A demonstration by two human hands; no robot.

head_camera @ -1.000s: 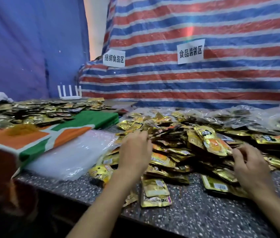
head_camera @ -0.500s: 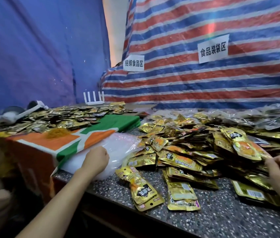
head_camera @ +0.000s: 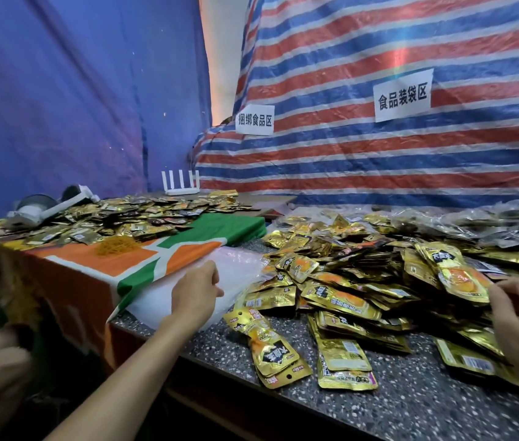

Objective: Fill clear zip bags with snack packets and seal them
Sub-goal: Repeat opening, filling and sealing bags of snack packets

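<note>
Speckled stone counter [head_camera: 427, 409], gold snack packets [head_camera: 363, 281], striped tarp wall [head_camera: 379, 160]

Stack of zip bags [head_camera: 239, 275] left of snack packet heap [head_camera: 363, 275] on counter [head_camera: 411, 405], filled bags [head_camera: 490, 224] behind

I'm looking at a makeshift food-packing station. Tarps serve as walls: a plain blue tarp [head_camera: 61, 106] fills the upper left of the frame and a red, white and blue striped tarp [head_camera: 379, 173] the upper right. Two paper signs are stuck to the striped one. The right sign [head_camera: 403, 95] reads 食品装袋区, food bagging zone, and the left sign [head_camera: 254, 120] reads 捆绑食品区, food bundling zone. Below them a speckled stone desk [head_camera: 411, 405] carries a bulk heap of gold snack packets [head_camera: 363, 281], a stack of clear bags [head_camera: 239, 272] at centre and filled bags [head_camera: 490, 224] at far right.
</note>
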